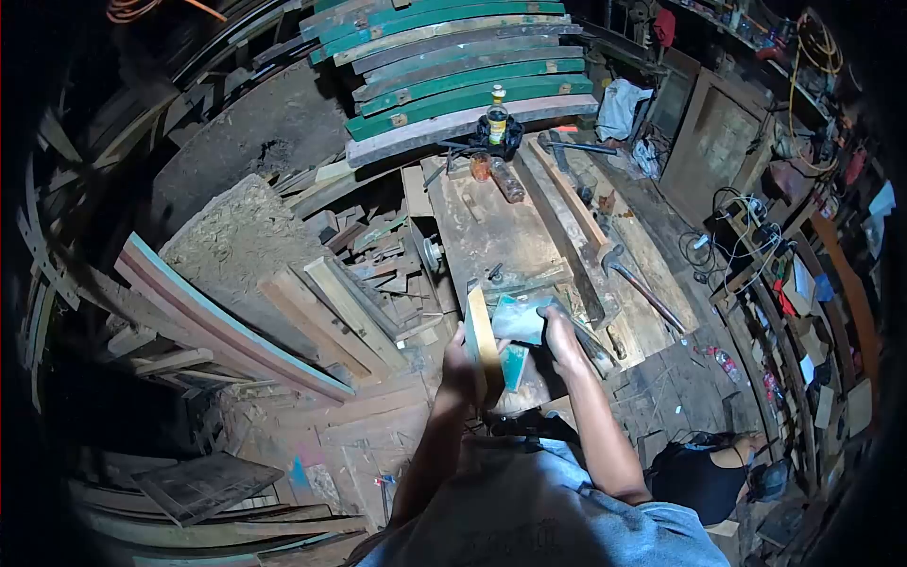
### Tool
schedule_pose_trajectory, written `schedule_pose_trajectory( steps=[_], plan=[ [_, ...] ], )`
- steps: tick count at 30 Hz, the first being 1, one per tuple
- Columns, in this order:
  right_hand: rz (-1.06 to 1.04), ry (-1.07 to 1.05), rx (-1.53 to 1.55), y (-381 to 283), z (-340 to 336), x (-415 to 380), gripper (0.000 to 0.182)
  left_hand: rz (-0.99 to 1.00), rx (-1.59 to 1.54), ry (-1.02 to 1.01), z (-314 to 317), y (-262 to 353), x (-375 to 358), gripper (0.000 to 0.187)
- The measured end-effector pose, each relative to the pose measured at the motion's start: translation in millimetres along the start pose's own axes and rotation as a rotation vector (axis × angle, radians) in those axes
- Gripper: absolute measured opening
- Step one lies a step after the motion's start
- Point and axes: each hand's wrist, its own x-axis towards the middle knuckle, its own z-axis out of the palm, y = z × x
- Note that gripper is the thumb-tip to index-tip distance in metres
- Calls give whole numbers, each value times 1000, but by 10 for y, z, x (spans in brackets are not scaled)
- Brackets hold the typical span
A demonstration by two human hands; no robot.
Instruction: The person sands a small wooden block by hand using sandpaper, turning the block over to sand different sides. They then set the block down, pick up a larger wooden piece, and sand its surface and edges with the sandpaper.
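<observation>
My left hand (457, 363) is closed around the outer side of a short wooden board (484, 345), held on edge with a pale yellow face showing. In my right hand (561, 340) is a flat block with worn pale-green paint (519, 319), gripped at its right end with the thumb on top. The two pieces are close together above the near end of the workbench (491, 231). Below them shows a brighter green piece (515, 367), partly covered; what supports it is hidden. A small dark object (495, 272) lies on the bench just beyond the pieces.
A claw hammer (635, 288) and another hammer (572, 146) lie on the bench's right side. A yellow-labelled bottle (497, 121) stands at the far end. Green-painted boards (472, 90) are stacked behind. Offcuts (383, 260) fill the left. Another person (699, 482) is low at right.
</observation>
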Motion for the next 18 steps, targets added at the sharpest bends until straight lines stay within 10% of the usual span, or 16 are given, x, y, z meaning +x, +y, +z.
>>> schedule_pose_trajectory(
  steps=[9, 18],
  plan=[
    [-234, 223, -175, -84, -29, -266, 47, -37, 32, 21, 4, -205, 133, 67],
    [-348, -24, -401, 190, 96, -538, 47, -6, -25, 61, -71, -345, 204, 58]
  ],
)
